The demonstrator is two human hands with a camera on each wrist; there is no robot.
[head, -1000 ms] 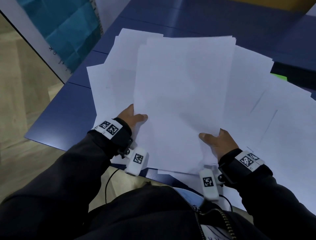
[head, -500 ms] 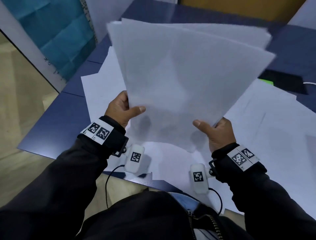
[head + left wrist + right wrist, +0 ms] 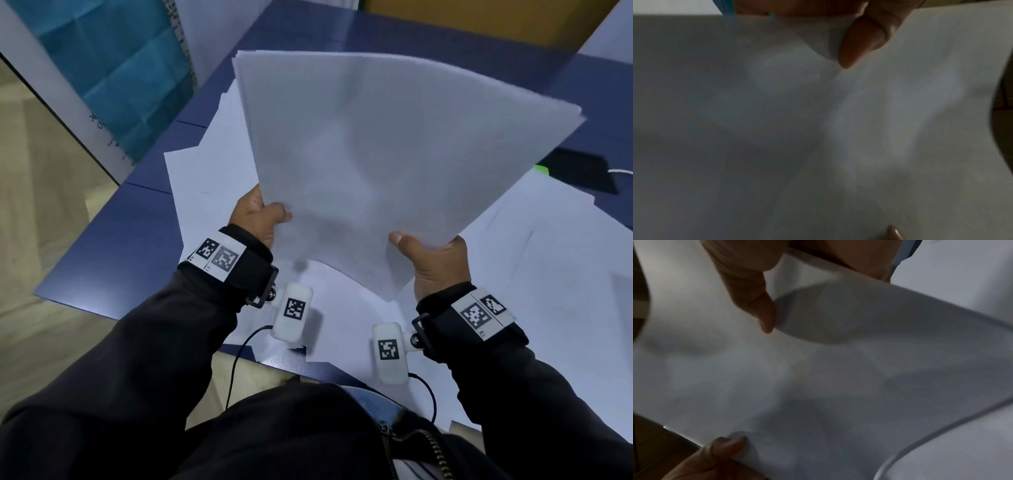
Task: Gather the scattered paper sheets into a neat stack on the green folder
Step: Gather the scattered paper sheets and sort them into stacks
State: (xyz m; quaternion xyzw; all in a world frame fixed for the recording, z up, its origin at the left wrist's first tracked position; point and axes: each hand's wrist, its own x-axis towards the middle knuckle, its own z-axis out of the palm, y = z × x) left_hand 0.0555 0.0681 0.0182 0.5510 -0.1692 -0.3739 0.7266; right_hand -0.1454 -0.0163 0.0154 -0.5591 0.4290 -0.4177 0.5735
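Observation:
A bundle of white paper sheets (image 3: 370, 164) is lifted off the table and tilted up toward me. My left hand (image 3: 257, 216) pinches its lower left edge, thumb on top. My right hand (image 3: 428, 260) pinches its lower right edge, thumb on top too. The left wrist view is filled with the bundle (image 3: 818, 129) and shows my left thumb on it. In the right wrist view the thumb presses the sheets (image 3: 818, 369). More loose sheets (image 3: 534, 260) lie spread on the table underneath. A small green corner of the folder (image 3: 542, 169) peeks out at the right.
The dark blue table (image 3: 113, 253) ends at its near-left edge over a wooden floor. A black flat device (image 3: 582, 171) with a white cable lies at the right. A teal and white panel (image 3: 113, 75) stands at the left.
Both hands lifted the bundle off the table and tipped it upright; it now stands a little higher and its sheets look more squared than half a second ago.

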